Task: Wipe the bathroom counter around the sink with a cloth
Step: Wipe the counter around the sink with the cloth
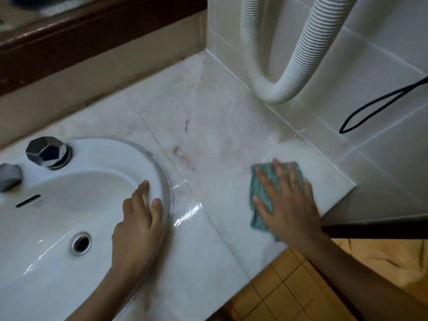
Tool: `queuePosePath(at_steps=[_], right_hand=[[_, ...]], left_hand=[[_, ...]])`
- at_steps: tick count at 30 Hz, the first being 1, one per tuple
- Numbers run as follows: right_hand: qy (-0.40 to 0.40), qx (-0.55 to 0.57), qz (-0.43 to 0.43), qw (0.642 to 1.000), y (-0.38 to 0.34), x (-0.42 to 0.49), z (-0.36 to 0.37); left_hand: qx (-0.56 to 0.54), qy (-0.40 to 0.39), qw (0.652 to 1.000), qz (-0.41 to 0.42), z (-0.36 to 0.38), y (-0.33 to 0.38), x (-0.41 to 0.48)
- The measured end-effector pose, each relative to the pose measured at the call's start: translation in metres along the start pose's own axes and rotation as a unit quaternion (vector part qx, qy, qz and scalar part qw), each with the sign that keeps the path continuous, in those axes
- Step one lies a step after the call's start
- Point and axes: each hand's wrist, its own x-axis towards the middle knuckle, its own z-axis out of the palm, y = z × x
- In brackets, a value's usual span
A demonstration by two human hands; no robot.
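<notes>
1. Right hand [289, 205] is pressing flat, fingers spread, on the green cloth [261, 195], lying on the counter [208, 135] right of the sink [58, 205].
2. Left hand [136, 228] is resting on the sink's right rim, fingers relaxed, holding nothing.

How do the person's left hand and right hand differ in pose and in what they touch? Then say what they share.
The left hand rests on the sink rim; the right hand presses a green cloth onto the counter. The left hand's fingers curve loosely; the right hand's are straight and spread. Both are bare, palm down.
</notes>
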Motion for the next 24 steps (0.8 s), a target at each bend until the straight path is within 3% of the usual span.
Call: queuePosePath(at_steps=[4,8,10,13,15,17,20,24], right_hand=[[0.029,0.026,0.084,0.996,-0.002,0.07,-0.005],[0.023,0.051,0.168,0.984,-0.049,0.12,-0.011],[0.029,0.053,0.123,0.991,-0.087,0.101,-0.007],[0.032,0.068,-0.031,0.997,-0.121,0.021,-0.004],[0.008,0.047,-0.116,0.992,-0.103,-0.033,-0.002],[0.01,0.037,-0.133,0.99,-0.061,-0.046,0.0],[0.031,0.004,-0.06,0.998,-0.018,0.0,0.006],[0.032,0.015,0.046,0.998,-0.028,0.111,-0.007]], left_hand=[[-0.002,0.004,1.0,-0.005,0.0,0.002,-0.002],[0.003,0.002,1.0,-0.013,0.0,0.003,-0.001],[0.0,-0.003,1.0,-0.013,-0.001,0.004,-0.002],[-0.014,-0.011,1.0,-0.012,-0.005,0.001,-0.004],[-0.026,-0.019,0.999,-0.003,-0.007,0.0,-0.005],[-0.032,-0.018,0.999,-0.005,-0.007,0.001,-0.004],[-0.027,-0.016,0.999,-0.02,-0.003,0.001,-0.002],[-0.018,-0.024,0.999,-0.023,-0.004,0.002,0.003]])
